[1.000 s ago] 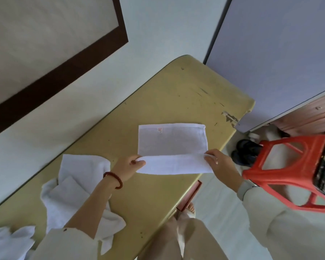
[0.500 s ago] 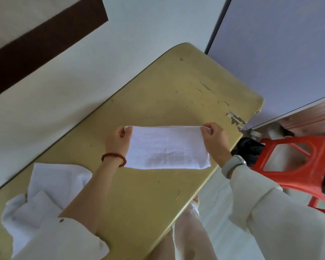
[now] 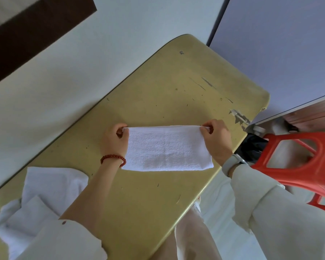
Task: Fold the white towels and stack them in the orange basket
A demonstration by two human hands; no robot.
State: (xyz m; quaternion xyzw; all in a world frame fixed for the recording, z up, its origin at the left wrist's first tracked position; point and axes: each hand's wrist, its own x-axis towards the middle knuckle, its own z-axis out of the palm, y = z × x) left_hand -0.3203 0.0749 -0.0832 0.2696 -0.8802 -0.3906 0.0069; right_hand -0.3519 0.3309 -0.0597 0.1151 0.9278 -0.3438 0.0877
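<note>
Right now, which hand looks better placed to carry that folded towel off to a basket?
Probably the right hand. It grips the towel at the end nearest the table edge and the red stool side. No basket shows, so this is a guess. The left hand sits nearer the unfolded towels.

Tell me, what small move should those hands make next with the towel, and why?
Probably bring one short end across to the other. The left hand and right hand pinch the far corners of the folded towel, a long strip lying on the table.
</note>
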